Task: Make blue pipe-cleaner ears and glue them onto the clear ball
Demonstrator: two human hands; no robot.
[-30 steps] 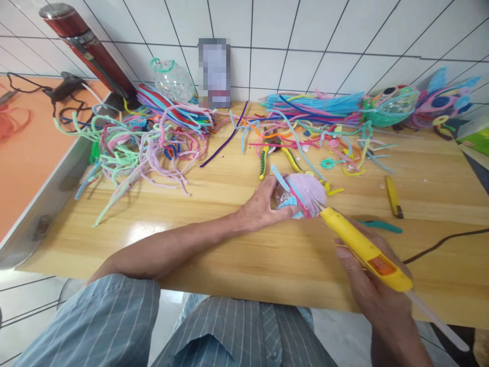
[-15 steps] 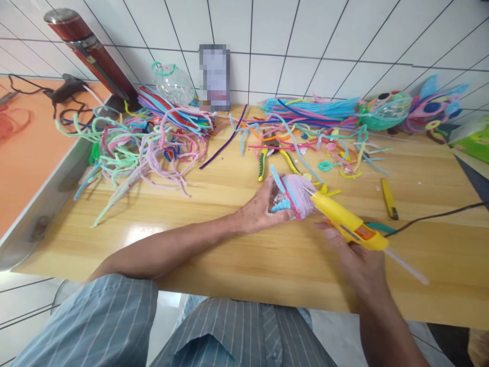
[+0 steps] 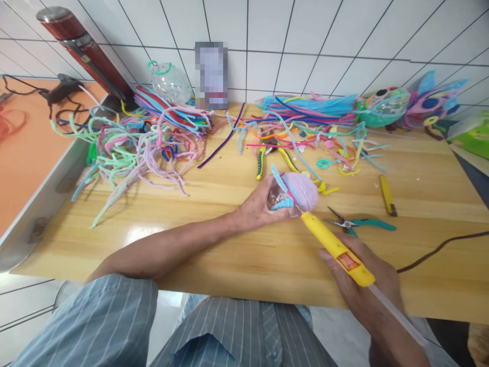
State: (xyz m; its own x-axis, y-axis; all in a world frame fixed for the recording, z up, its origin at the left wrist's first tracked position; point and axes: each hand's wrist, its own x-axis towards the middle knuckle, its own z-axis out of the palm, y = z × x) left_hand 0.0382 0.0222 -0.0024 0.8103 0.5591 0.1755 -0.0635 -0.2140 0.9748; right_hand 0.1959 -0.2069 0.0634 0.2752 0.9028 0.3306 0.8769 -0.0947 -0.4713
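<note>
My left hand (image 3: 257,206) grips a small lilac ball-shaped craft piece (image 3: 303,191) wrapped in pipe cleaners, with light-blue and pink strips on its left side. It rests on the wooden table (image 3: 214,255). My right hand (image 3: 362,285) holds a yellow glue gun (image 3: 336,247) with a clear glue stick trailing from its rear. The gun's nozzle touches the lower edge of the craft piece.
Teal-handled pliers (image 3: 359,223) lie just right of the gun. A yellow utility knife (image 3: 386,193) and yellow-green cutters (image 3: 260,162) lie farther back. Piles of coloured pipe cleaners (image 3: 141,142) cover the rear. A dark cord (image 3: 439,250) crosses the right. A red flask (image 3: 82,48) leans against the wall.
The glue gun's nozzle moved from the right side of the craft piece down to its lower edge, and my right hand drew back toward me. The teal pliers came into view.
</note>
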